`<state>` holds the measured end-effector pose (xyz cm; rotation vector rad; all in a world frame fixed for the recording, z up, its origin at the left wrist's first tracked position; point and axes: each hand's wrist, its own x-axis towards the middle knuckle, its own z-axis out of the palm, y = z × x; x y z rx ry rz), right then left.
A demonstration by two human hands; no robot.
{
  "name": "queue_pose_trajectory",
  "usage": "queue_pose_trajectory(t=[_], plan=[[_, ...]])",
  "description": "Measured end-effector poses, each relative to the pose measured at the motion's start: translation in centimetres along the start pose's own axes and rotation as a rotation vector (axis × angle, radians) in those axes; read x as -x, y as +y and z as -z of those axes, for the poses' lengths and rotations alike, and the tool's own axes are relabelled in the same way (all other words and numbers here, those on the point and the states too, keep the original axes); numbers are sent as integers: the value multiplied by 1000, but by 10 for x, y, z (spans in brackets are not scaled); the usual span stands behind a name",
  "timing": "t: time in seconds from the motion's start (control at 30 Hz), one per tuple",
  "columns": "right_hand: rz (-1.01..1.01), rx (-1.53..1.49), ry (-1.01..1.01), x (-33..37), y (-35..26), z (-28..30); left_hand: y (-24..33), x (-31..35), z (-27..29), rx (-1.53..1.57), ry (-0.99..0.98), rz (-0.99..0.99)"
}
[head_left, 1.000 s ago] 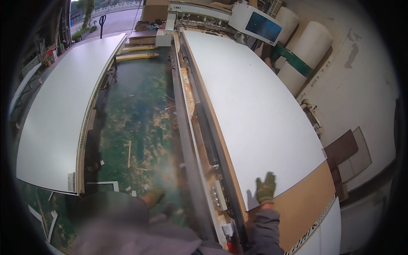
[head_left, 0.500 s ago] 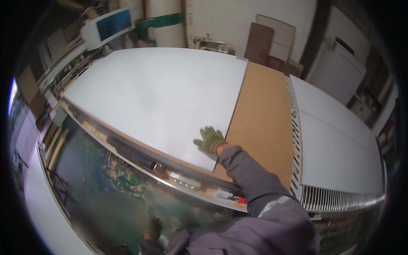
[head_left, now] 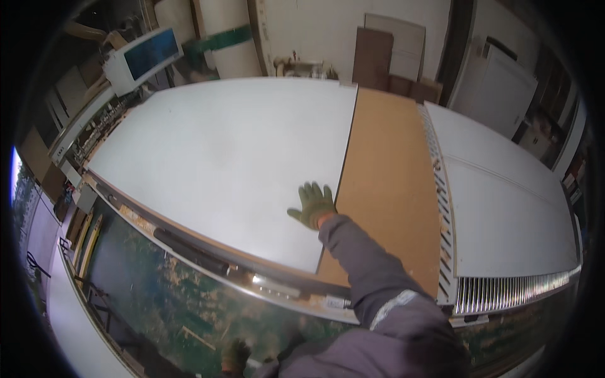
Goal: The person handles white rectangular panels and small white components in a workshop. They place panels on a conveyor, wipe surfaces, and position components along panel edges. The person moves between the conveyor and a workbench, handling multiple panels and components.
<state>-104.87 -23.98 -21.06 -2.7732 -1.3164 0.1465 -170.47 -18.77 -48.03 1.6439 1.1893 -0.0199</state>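
Note:
A large white board [head_left: 239, 138] lies flat on a tan panel [head_left: 394, 189] that forms the machine bed. My right hand [head_left: 314, 205], in a green glove, rests palm down on the board beside its right edge, fingers spread. Low in the view, over the floor, my left hand [head_left: 234, 356] hangs by my body in a dark green glove. Its fingers are dim and blurred, and a small pale object shows beside it. I cannot make out whether this hand holds it.
To the right, past a slotted strip [head_left: 444, 220], lie more white panels [head_left: 504, 201] above a row of metal rollers [head_left: 504, 293]. A machine head with a screen [head_left: 151, 57] stands at the far left. A metal rail [head_left: 265, 293] borders the near side, above a green floor [head_left: 170, 296].
My view has shifted slightly. My right hand has moved farther from the board's near corner, still flat on the surface. My left hand sits lower in the picture.

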Motion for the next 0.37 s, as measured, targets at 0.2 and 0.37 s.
queue_pose_trajectory(t=[0.2, 0.37], plan=[[51, -13, 35, 9, 2, -11, 68, -36, -23, 570, -115, -121], [301, -73, -36, 102, 14, -49, 78, -32, -44, 252, -114, -395]])
